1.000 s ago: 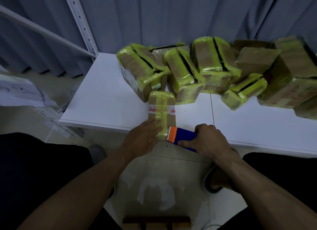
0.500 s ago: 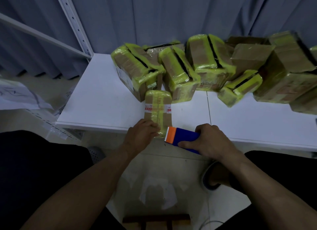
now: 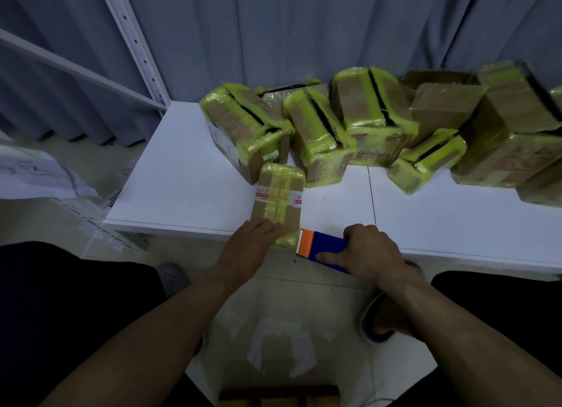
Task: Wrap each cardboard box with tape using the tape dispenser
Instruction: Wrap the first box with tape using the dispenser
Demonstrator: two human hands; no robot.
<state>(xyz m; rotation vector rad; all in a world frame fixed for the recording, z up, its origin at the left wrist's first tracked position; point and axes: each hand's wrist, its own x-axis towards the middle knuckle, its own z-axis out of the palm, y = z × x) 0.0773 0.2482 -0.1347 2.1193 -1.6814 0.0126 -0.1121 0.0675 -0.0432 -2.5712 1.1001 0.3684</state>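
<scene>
A small cardboard box (image 3: 278, 200) with a yellow tape strip down its middle and a red-and-white label lies at the white table's (image 3: 188, 187) front edge. My left hand (image 3: 252, 248) rests flat on the box's near end with fingers straight. Gripped in my right hand (image 3: 365, 254) is a blue tape dispenser (image 3: 322, 248) whose orange cutter end sits against the box's near right corner.
A heap of boxes wrapped in yellow tape (image 3: 349, 124) fills the back of the table from the middle to the right edge. A white shelf post (image 3: 133, 41) stands at the left. Grey curtains hang behind. A dark stool (image 3: 279, 396) sits on the floor below.
The hands, box and dispenser have barely moved. My left hand flattened a little further onto the box's near end.
</scene>
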